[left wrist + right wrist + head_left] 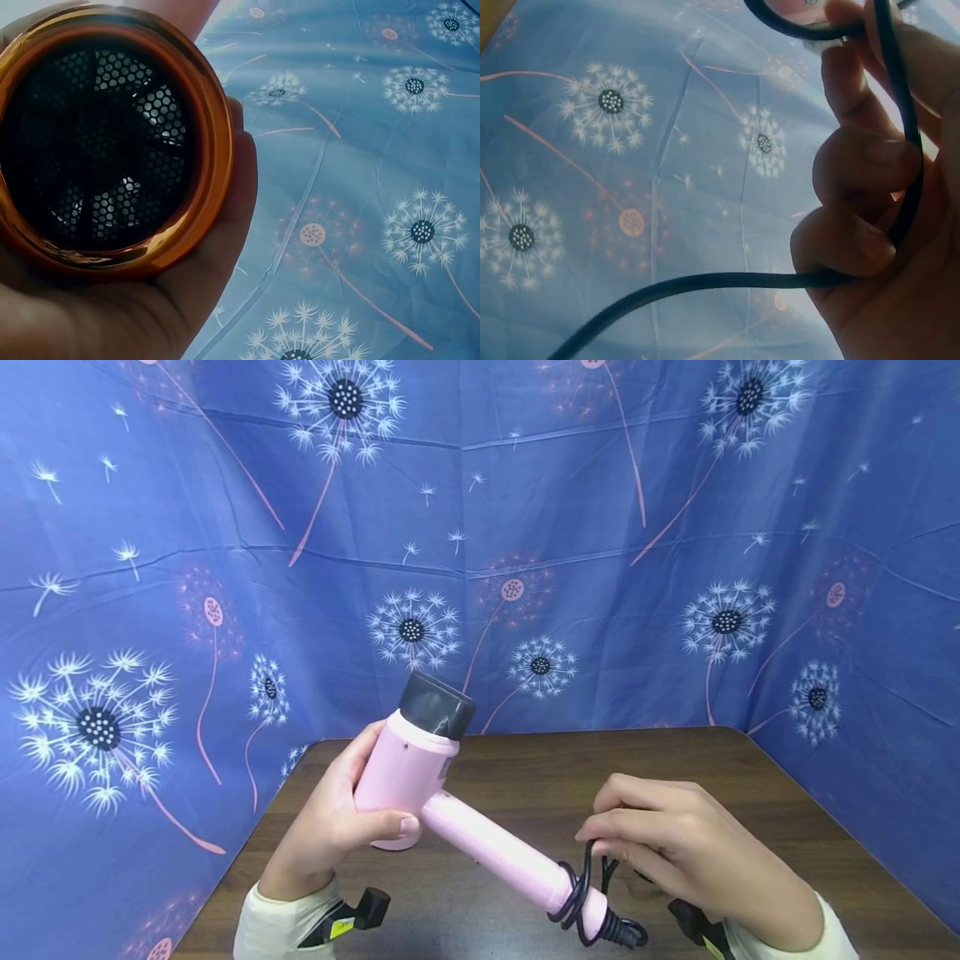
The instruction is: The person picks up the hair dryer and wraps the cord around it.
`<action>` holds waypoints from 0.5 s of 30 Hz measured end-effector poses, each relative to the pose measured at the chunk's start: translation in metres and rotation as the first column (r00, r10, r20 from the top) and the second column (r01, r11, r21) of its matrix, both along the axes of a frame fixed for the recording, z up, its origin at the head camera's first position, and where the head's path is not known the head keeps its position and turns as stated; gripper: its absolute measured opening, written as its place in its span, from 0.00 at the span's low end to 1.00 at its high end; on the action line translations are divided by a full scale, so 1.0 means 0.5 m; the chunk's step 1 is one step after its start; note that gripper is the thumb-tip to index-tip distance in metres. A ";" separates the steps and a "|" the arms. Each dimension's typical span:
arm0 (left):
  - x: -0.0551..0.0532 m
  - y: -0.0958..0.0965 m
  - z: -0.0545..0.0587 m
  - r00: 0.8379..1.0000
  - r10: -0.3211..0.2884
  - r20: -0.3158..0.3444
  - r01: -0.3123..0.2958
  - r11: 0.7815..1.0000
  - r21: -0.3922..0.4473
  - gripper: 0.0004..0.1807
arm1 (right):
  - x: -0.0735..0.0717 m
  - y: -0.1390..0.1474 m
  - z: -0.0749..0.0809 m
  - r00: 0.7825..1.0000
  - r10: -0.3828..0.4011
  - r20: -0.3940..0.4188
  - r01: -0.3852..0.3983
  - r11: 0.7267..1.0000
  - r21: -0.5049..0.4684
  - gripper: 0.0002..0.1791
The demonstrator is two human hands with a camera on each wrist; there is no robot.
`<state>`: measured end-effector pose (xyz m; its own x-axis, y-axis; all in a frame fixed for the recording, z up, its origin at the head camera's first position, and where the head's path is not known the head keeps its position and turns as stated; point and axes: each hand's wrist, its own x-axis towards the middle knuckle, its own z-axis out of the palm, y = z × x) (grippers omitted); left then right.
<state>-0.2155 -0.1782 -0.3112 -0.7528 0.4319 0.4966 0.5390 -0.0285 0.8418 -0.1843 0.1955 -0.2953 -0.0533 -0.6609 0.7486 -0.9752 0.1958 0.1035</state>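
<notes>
A pink hair dryer (408, 768) with a black nozzle (437, 704) is held up over the table by my left hand (337, 822). Thumb and fingers wrap round its barrel. In the left wrist view the round rear grille (97, 150) shows inside a shiny copper-coloured rim (214, 142). The handle (498, 847) slants down to the right, with the black power cord (577, 897) looped round its end. My right hand (667, 843) pinches a length of that cord beside the handle. In the right wrist view the cord (705, 281) runs through its curled fingers (847, 240).
A dark brown wooden table (540, 768) lies below both hands. Blue cloth (600, 568) printed with dandelions hangs behind it and at both sides. Each wrist wears a black strap with a small dark block (372, 908) on it.
</notes>
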 end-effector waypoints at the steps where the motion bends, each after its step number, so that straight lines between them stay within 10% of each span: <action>1: 0.000 0.000 -0.001 1.000 0.000 0.007 0.000 1.000 0.003 0.49 | 0.000 -0.001 -0.001 1.000 -0.018 -0.006 0.018 1.000 -0.001 0.06; 15: 0.000 0.016 -0.003 0.998 -0.045 0.049 0.042 0.998 0.055 0.42 | -0.007 -0.020 -0.004 1.000 -0.021 -0.012 0.020 0.993 -0.120 0.09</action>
<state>-0.2155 -0.1704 -0.3127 -0.7585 0.4387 0.4819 0.4932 -0.0969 0.8645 -0.1878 0.1856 -0.2974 -0.0554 -0.5651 0.8232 -0.9695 0.2277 0.0911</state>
